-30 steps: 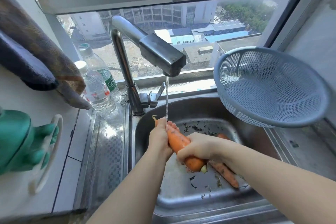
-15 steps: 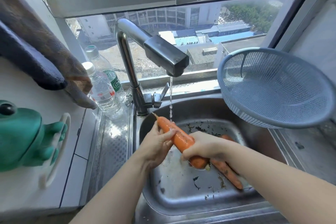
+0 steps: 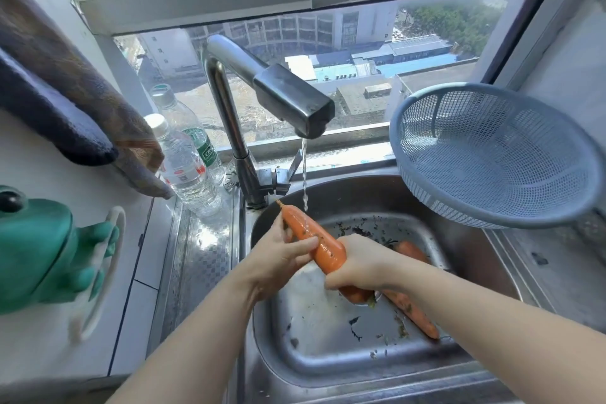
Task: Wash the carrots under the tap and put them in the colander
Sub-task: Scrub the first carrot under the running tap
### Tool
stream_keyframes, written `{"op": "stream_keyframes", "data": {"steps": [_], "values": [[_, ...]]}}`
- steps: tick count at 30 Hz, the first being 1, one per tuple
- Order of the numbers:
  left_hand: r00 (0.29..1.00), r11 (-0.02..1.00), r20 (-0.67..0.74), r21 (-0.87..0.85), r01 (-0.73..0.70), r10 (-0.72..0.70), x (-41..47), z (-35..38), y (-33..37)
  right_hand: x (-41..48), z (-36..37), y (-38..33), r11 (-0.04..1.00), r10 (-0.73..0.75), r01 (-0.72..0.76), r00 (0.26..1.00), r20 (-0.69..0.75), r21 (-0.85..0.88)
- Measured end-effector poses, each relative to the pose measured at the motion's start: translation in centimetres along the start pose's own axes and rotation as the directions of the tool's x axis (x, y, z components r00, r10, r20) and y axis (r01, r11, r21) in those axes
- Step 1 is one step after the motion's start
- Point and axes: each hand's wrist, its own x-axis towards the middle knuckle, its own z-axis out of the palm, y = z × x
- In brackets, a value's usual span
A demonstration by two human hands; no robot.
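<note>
Centre frame, over the sink [image 3: 328,357], washing of one carrot [image 3: 316,241] is in hand. The carrot is held tilted, thin tip toward the upper left and thick end toward the lower right. A thin stream of water [image 3: 304,174] from the tap [image 3: 292,98] strikes it just below the tip.

The left hand [image 3: 278,264] has its fingers curled round the upper half, thumb laid across the top. The right hand [image 3: 364,267] grips the thick end, fingers wrapped fully round it. Dark specks show on the wet skin between the two hands, so I judge this carrot not yet clean.

At least one more carrot [image 3: 414,315] lies on the sink floor, lower right of the hands, among scraps of dirt. Whether the orange piece above the right forearm belongs to it cannot be told.

The colander [image 3: 492,154] sits tilted at the right of the frame on the table edge, its rim overhanging the sink, and shows no carrot in it.

Assessment: the task is at an early stage. The next move calls for rubbing the specks off under the stream, turning the carrot to wet its lower half, then carrying it right to the colander.
</note>
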Motion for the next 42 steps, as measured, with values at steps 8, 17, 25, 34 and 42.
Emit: {"op": "stream_keyframes", "data": {"steps": [8,17,25,34,42], "values": [[0.999,0.997,0.034,-0.071,-0.005,0.008,-0.2,-0.3,0.6,0.2,-0.1,-0.1,0.999,-0.02,0.02,1.0,0.009,0.033],[1.0,0.999,-0.008,-0.025,-0.029,0.029,0.0,-0.3,1.3,0.7,0.4,-0.7,0.999,-0.035,0.035,0.999,-0.022,0.026],[0.992,0.998,-0.11,0.025,-0.056,0.059,0.2,0.6,0.6,1.0,1.0,-0.6,0.998,-0.049,0.046,0.995,-0.084,-0.037],[0.991,0.995,-0.088,0.003,-0.101,0.101,0.0,0.3,0.6,0.7,0.4,-1.3,0.997,-0.071,0.068,0.994,-0.085,-0.037],[0.996,0.994,-0.021,-0.069,-0.082,0.081,0.0,0.1,0.9,0.7,0.1,-1.3,0.997,-0.071,0.07,0.993,-0.094,-0.014]]}}
